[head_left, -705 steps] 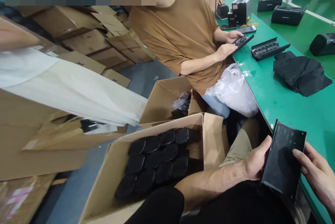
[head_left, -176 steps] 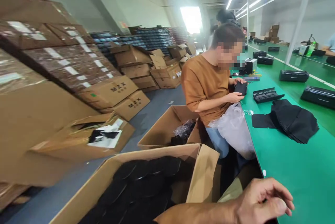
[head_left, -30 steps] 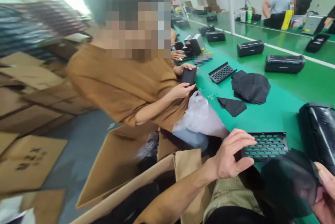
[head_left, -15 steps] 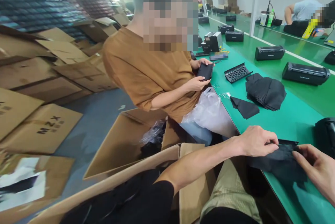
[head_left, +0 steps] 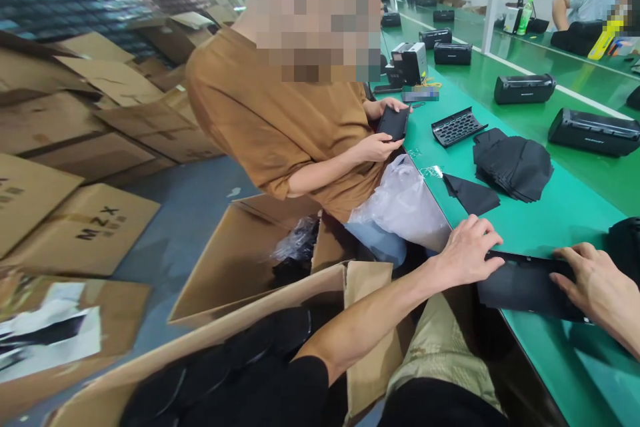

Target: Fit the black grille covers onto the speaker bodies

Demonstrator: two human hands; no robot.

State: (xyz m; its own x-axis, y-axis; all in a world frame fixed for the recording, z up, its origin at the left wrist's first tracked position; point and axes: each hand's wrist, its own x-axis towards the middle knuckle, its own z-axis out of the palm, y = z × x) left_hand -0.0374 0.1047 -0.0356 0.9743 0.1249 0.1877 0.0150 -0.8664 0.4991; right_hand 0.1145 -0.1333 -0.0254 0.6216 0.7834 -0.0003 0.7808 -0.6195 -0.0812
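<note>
A dark rectangular speaker panel (head_left: 533,287), its surface smooth and cloth-like, lies at the near edge of the green table. My left hand (head_left: 470,250) grips its left end, thumb on the near face and fingers over the far edge. At the other end, my right hand (head_left: 595,284) holds it, with the thumb across the face and the fingertips on the upper edge. Beyond the hands are a stack of black cloth pieces (head_left: 515,167) and a loose cloth piece (head_left: 473,194). A black speaker grille (head_left: 457,127) with honeycomb holes rests farther back.
Beside me a co-worker in a brown shirt (head_left: 280,114) holds a similar black panel (head_left: 393,124). Open cardboard boxes (head_left: 240,260) stand left of the table. Assembled black speakers (head_left: 593,130) line the green bench, and a white device (head_left: 407,64) sits farther back.
The loose, wrinkled black cloth between my hands now appears flat along the panel. My left hand has moved left to the panel's end, its fingers more spread. The view has shifted slightly.
</note>
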